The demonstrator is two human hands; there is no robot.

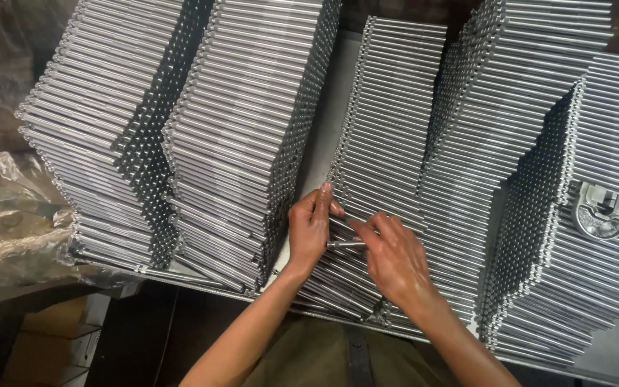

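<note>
Several tall stacks of thin silver metal rods fill the table. My left hand (311, 228) rests at the left end of the low middle stack (395, 107), its fingers curled around rod ends. My right hand (395, 259) lies just to its right on the same stack, pinching a short metal rod (345, 244) between thumb and fingers. The two hands almost touch over that rod.
Taller rod stacks stand at the left (102, 122), centre-left (252, 122) and right (531, 143). A grey metal fitting (602, 209) lies on top of the far-right stack. Crumpled clear plastic sheet (5, 208) hangs at the left edge. The table's front edge is near my body.
</note>
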